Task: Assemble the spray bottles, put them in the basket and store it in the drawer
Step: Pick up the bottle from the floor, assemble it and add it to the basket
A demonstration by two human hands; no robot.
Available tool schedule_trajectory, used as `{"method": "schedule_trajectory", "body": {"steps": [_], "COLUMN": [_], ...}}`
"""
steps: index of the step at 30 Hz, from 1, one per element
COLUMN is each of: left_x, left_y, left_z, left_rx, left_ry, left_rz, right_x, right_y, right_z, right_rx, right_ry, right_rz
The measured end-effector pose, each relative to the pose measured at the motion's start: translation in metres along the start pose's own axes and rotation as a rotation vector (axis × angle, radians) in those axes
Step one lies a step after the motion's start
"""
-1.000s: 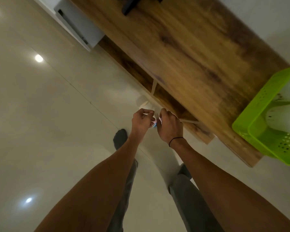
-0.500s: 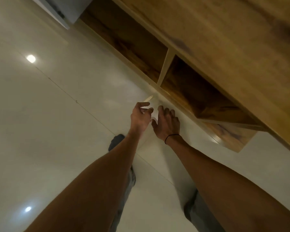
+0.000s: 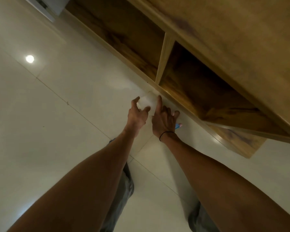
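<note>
A white spray bottle (image 3: 148, 102) is held low over the pale floor, just in front of the wooden cabinet's bottom edge. My left hand (image 3: 137, 114) grips the bottle's body from the left. My right hand (image 3: 164, 121) is closed on its other side, and a blue and pink spray-head part (image 3: 178, 126) pokes out beneath the right palm. The bottle's neck is hidden by my fingers. The green basket is out of view.
The wooden cabinet (image 3: 224, 39) fills the upper right, with two open compartments (image 3: 199, 84) split by a pale divider (image 3: 162, 56). Glossy white tile floor (image 3: 57, 114) spreads left. A white unit (image 3: 45, 5) shows at the top left. My grey trouser legs (image 3: 122, 190) are below.
The view has dropped from the cabinet top to the open compartments, and the green basket has left the frame. Both hands moved lower and forward; the white bottle now shows clearly between them.
</note>
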State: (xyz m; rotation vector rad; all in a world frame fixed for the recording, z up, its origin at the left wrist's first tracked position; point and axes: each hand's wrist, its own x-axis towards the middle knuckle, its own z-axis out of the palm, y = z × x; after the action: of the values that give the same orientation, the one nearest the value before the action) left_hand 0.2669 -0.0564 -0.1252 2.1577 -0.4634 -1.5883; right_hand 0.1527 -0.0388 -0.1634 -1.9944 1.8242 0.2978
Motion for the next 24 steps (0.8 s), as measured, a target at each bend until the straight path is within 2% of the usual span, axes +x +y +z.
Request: {"method": "schedule_trajectory", "body": {"steps": [7, 14, 24], "left_x": [-0.080, -0.187, -0.337], "left_y": [0.046, 0.103, 0.166], "left_z": [-0.027, -0.052, -0.077], "left_rx": [-0.109, -0.205, -0.218], "left_ry": [-0.070, -0.056, -0.071], "left_rz": [-0.141, -0.105, -0.071], "right_x": [-0.058, -0.120, -0.208], "right_y": [-0.014, -0.034, -0.037], "right_z": [-0.088, -0.207, -0.375], "right_rx": [0.201, 0.298, 0.377], "right_ry": [-0.040, -0.020, -0.120], "right_rz": [-0.011, -0.037, -0.040]}}
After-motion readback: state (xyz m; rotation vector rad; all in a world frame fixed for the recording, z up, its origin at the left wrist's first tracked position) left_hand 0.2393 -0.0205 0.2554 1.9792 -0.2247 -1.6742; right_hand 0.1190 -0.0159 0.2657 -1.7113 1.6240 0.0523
